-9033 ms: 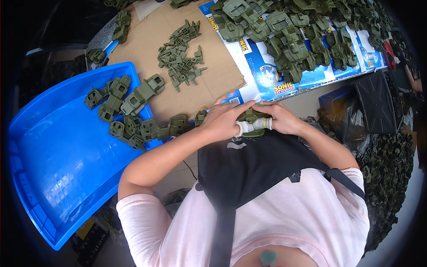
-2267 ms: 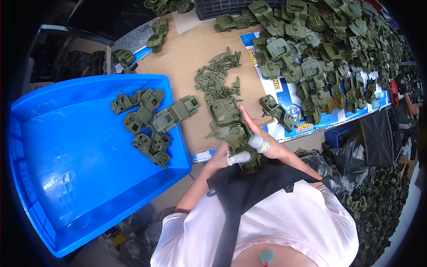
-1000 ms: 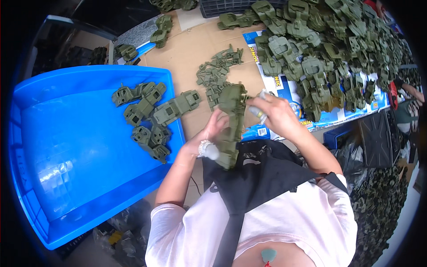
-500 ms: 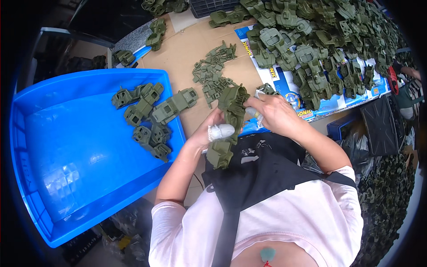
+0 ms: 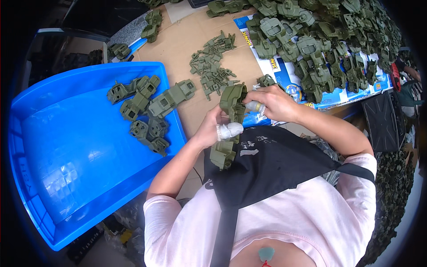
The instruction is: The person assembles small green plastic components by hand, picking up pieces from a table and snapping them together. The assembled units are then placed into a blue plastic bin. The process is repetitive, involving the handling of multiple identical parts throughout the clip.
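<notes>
My left hand (image 5: 208, 128) is closed around an olive-green plastic toy vehicle body (image 5: 232, 104), held tilted on end above my lap. White wrapping covers the left thumb, which presses across the body's middle. At the upper right edge of the body, the fingers of my right hand (image 5: 276, 103) are pinched together, with wrapping on the thumb there too. Whatever small thing they may hold is hidden. Just beyond, a pile of small green plastic parts (image 5: 212, 55) lies on the cardboard (image 5: 178, 55).
To the left stands a large blue tub (image 5: 89, 151), with several green vehicle bodies (image 5: 140, 100) at its right side. A big heap of similar bodies (image 5: 307, 44) covers the far right of the table over printed blue packaging. At the right edge, another person's arm (image 5: 407, 71) shows.
The vehicle body has turned slightly in my left hand. My right hand's fingers have come closer to its edge, and my right elbow has swung outward. The view has shifted a little.
</notes>
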Demonstrator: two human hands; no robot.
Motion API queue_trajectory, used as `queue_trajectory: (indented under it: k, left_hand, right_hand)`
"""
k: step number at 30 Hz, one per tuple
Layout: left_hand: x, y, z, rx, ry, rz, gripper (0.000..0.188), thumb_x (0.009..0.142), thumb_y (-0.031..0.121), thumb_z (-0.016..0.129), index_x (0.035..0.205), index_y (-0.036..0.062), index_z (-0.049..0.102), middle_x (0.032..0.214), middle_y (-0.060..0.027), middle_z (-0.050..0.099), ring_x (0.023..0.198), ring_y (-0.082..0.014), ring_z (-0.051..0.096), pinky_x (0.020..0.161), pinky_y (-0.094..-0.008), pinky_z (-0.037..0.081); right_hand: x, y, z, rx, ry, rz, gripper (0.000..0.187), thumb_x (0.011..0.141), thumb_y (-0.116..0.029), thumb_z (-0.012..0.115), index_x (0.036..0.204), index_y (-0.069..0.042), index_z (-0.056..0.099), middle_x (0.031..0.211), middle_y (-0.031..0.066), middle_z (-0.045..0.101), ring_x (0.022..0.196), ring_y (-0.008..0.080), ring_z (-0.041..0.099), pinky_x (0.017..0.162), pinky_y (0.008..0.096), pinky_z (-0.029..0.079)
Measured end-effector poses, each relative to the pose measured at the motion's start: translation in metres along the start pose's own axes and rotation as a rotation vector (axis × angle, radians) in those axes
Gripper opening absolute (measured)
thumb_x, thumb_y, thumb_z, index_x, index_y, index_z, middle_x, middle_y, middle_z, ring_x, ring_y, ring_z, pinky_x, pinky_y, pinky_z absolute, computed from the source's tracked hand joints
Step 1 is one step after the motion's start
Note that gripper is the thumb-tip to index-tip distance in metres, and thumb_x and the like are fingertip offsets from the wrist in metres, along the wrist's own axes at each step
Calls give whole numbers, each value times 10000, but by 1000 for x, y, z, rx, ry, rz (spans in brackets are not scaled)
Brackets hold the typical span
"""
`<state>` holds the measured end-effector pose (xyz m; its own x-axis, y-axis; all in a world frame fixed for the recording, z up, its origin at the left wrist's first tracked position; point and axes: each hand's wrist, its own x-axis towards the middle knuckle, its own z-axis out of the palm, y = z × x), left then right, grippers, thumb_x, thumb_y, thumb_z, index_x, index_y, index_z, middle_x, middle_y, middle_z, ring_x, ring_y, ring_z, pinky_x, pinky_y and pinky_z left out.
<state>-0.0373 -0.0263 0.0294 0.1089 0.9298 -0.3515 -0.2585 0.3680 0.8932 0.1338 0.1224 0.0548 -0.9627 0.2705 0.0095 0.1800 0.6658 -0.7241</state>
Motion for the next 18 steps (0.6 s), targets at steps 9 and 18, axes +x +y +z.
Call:
queue_trajectory:
  k: [9, 18]
  left_hand:
    - [5, -29, -38, -40, 114, -5, 623, 736, 68, 695, 1259, 42, 356, 1125, -93, 536, 902, -201, 602, 778, -327, 502]
    - [-2, -51, -49, -692, 550, -110, 444, 810, 275, 593, 1152, 40, 435, 986, -123, 589, 809, -272, 639, 685, -372, 553]
  right_hand:
    - [32, 40, 12, 434, -81, -70, 381, 704, 16, 580, 1072, -80, 545, 992, 114, 622, 935, 306, 589, 798, 378, 469]
    - [90, 119, 122, -331, 392, 255, 194, 700, -96, 614, 891, -81, 583, 930, 162, 533, 944, 324, 517, 778, 407, 446]
